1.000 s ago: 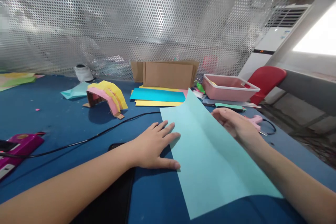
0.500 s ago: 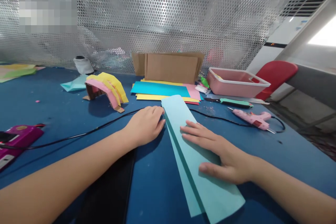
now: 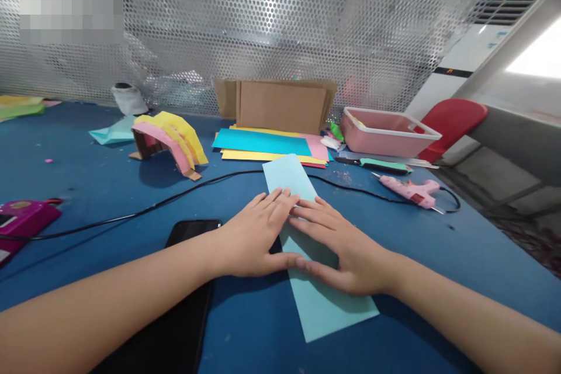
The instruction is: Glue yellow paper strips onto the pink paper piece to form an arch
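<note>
A folded strip of light blue paper (image 3: 333, 312) lies lengthwise on the blue table, pointing away from me. My left hand (image 3: 258, 234) rests across its left edge, fingers stretched forward and thumb reaching to the right. Flat on the paper from the right is my right hand (image 3: 342, 245), its fingers spread. The two hands meet at the fingertips and thumbs over the strip's middle, hiding that part. Under my left forearm is a black phone-like slab (image 3: 188, 304), partly covered.
A paper arch (image 3: 170, 140), coloured sheets (image 3: 263, 142), cardboard (image 3: 280, 106) and a pink basket (image 3: 390, 140) stand behind. A utility knife (image 3: 381, 165) and pink glue gun (image 3: 412, 190) lie right. A black cable (image 3: 144, 210) crosses the table; a purple power strip (image 3: 26, 225) is left.
My left hand has moved from the strip's far left edge onto its middle, against my right hand. The paper's two layers, apart at the near end before, now lie together.
</note>
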